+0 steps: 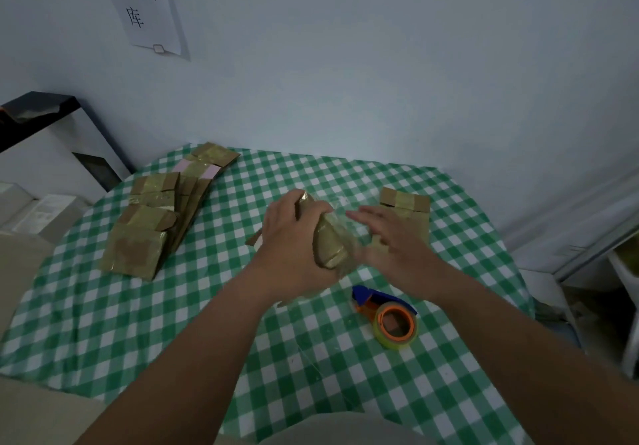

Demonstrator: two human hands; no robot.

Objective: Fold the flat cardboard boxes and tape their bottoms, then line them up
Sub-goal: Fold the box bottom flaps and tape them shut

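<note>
Left hand (294, 237) hides much of the gripped box (330, 240); right hand (390, 240) blurred.

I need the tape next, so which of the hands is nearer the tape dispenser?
Right. The right hand is just above the tape dispenser in the picture; the left hand, gripping the box, lies farther left.

A table (145, 310) in green-and-white check cloth carried a heap of flat taped boxes (157, 218) at far left. A folded box (409, 211) stood far right (taped end up), and a tape dispenser (390, 318) lay near right.
</note>
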